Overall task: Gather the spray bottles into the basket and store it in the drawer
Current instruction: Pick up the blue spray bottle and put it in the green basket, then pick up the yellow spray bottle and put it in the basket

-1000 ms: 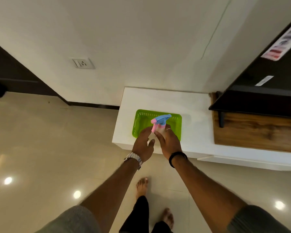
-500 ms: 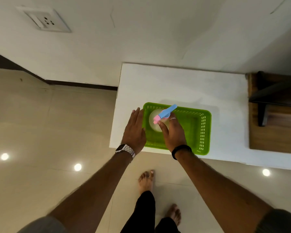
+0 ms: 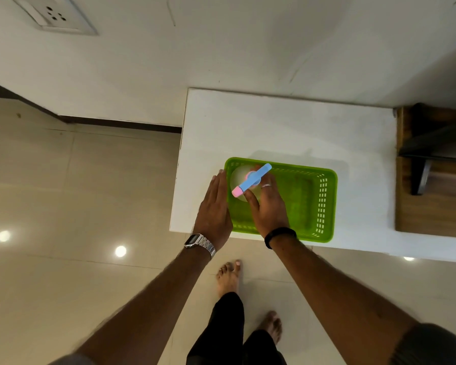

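Note:
A green perforated basket (image 3: 319, 201) sits near the front edge of a white cabinet top (image 3: 287, 127). A clear spray bottle with a blue and pink trigger head (image 3: 252, 179) stands upright in the basket's left end. My right hand (image 3: 267, 206) reaches into the basket and wraps the bottle's body from the right and front. My left hand (image 3: 216, 210) is flat with fingers straight, resting along the outside of the basket's left wall, holding nothing.
A wooden shelf with a dark bracket (image 3: 432, 167) adjoins the cabinet top on the right. A wall with a socket plate (image 3: 54, 15) is behind. Glossy tile floor (image 3: 77, 206) lies to the left, my bare feet (image 3: 229, 277) below.
The view has closed in on the cabinet. The bottle went from above the basket down into its left end. My left hand let go of the bottle and moved to the basket's left side.

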`<state>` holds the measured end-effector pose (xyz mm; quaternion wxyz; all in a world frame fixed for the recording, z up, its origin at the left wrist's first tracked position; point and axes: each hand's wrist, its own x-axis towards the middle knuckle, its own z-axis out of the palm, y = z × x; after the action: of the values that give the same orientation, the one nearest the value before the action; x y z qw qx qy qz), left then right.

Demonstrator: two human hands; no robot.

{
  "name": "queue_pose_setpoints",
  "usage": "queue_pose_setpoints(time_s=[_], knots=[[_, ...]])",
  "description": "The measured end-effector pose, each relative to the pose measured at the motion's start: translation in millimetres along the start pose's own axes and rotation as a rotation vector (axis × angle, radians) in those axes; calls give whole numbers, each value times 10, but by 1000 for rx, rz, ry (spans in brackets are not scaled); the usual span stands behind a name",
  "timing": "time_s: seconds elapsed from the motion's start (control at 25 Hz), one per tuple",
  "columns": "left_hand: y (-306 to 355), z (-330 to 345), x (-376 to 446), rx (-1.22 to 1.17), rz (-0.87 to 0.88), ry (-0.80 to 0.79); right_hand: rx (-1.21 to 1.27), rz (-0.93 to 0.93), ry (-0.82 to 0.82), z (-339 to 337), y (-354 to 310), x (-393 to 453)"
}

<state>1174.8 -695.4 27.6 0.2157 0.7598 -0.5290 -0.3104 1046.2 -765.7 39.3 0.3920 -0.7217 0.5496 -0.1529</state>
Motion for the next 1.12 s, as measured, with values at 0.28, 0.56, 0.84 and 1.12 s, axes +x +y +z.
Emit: queue_pose_setpoints(time_s=[0.28,0.56,0.84,1.12], knots=[[71,-65,-116,70,-85,0,-40,62,-8,-173,55,-167],[218,180,-1186,-23,-348,238,-357,-2,-27,-675,200,-1149],[689,1158,-2218,484,-42,-821,-313,326,-193,-1037,1016,-2955],[2104,2537,-2663,666,331,-940,-175,804,19,-1533,2299,-4875]])
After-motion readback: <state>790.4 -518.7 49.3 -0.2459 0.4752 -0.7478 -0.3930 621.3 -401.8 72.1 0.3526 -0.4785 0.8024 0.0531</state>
